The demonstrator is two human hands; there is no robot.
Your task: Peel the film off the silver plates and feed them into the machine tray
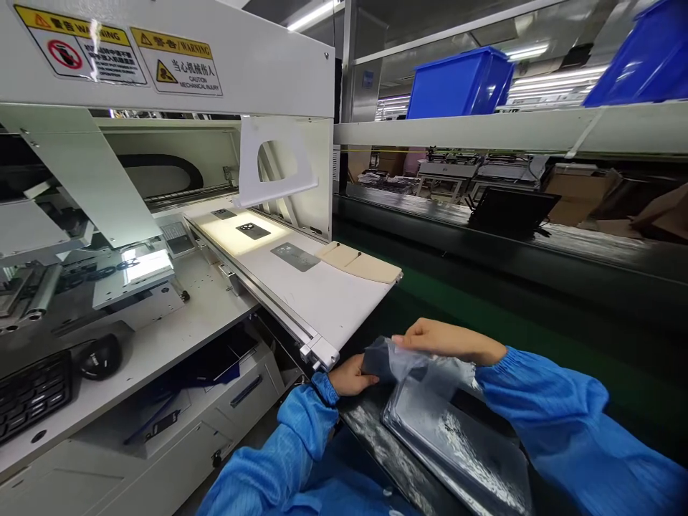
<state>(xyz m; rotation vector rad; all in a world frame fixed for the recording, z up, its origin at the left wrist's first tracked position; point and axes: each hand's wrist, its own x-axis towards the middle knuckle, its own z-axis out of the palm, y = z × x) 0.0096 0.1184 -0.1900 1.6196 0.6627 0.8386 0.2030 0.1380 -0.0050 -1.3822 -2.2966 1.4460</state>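
Note:
My left hand (350,375) and my right hand (448,340) both grip a clear plastic bag (409,364) at the near edge of a green conveyor belt (484,308). A flat dark part (377,360) sits in the bag's mouth, pinched by my left fingers. My right fingers are closed on the bag's upper edge. The bag lies over a shiny grey tray (456,444) in front of me. Both arms wear blue sleeves.
A white machine (172,64) with warning labels stands at left, its white feed table (322,294) carrying small dark plates (294,256). A black keyboard (32,390) and mouse (99,355) lie at lower left. Blue bins (456,82) rest on a shelf behind.

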